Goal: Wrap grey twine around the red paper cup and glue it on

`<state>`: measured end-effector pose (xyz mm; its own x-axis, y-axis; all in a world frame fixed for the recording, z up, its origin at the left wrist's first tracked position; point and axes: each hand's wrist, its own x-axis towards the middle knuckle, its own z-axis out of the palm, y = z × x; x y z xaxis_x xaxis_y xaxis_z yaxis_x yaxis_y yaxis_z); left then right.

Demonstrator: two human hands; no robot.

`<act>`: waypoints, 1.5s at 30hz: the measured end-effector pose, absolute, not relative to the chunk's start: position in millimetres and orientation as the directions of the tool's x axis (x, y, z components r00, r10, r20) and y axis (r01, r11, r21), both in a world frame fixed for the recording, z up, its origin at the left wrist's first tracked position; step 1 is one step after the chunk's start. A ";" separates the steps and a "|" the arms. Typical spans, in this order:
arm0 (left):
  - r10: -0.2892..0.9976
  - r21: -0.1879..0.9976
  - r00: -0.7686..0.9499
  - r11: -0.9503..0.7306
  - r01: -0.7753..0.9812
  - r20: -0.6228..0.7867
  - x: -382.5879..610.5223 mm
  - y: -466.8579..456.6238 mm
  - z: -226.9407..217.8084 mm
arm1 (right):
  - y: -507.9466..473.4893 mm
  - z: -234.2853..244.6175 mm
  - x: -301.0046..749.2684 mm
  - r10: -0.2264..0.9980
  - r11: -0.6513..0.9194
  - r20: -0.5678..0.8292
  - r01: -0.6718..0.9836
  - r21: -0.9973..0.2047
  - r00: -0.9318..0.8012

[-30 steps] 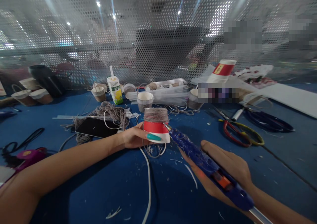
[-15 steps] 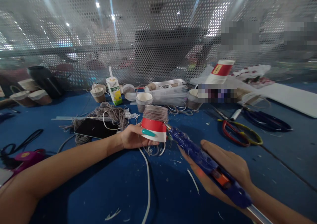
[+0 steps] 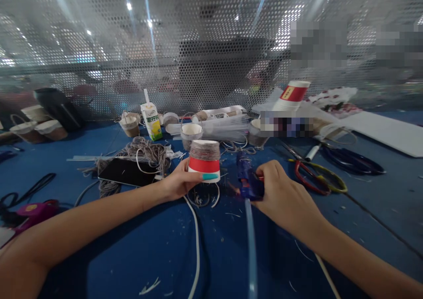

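The left hand [image 3: 178, 181] grips the cup [image 3: 204, 166] over the table [image 3: 132, 246], while the right hand [image 3: 287, 197] curls round a glue gun [image 3: 244, 172] beside it, seemingly mid-gluing, which calls for pressing the cord [image 3: 205, 152] down.

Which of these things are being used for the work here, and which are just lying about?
In use, or probably so:
red-and-white cup, held in the left hand
blue glue gun, held in the right hand
grey cord pile, matching the cup's wrapping

Apparently just lying about:
drink carton
black phone
dark bottle
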<state>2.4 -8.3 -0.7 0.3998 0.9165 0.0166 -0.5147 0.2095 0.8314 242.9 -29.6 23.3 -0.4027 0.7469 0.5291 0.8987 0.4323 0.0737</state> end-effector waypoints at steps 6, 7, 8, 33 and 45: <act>0.928 0.847 0.373 0.184 -0.499 0.018 6.8 -9.2 -1.4 | -25.5 16.6 244.5 0.746 0.475 0.482 0.874 0.098 -0.460; 0.934 0.842 0.357 0.190 -0.504 0.002 6.9 -9.0 -1.4 | -29.1 17.5 243.3 0.729 0.506 0.479 0.856 0.105 -0.489; 0.939 0.838 0.344 0.197 -0.509 -0.012 7.1 -8.7 -1.1 | -33.7 18.7 241.6 0.715 0.542 0.465 0.834 0.103 -0.522; 0.879 0.971 0.473 0.064 -0.232 0.055 17.7 -15.5 -3.7 | -48.1 22.9 212.1 0.388 0.698 0.780 0.709 0.099 -0.491; 0.835 0.955 0.547 0.114 -0.275 0.058 12.5 -10.1 -4.6 | -44.1 15.1 211.6 0.401 0.703 0.799 0.710 0.047 -0.449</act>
<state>12.5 -10.1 -4.6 0.5466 0.8354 0.0577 -0.2752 0.1142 0.9546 211.6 -44.1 15.1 -0.4492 0.4006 0.7986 0.7097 0.7029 0.0466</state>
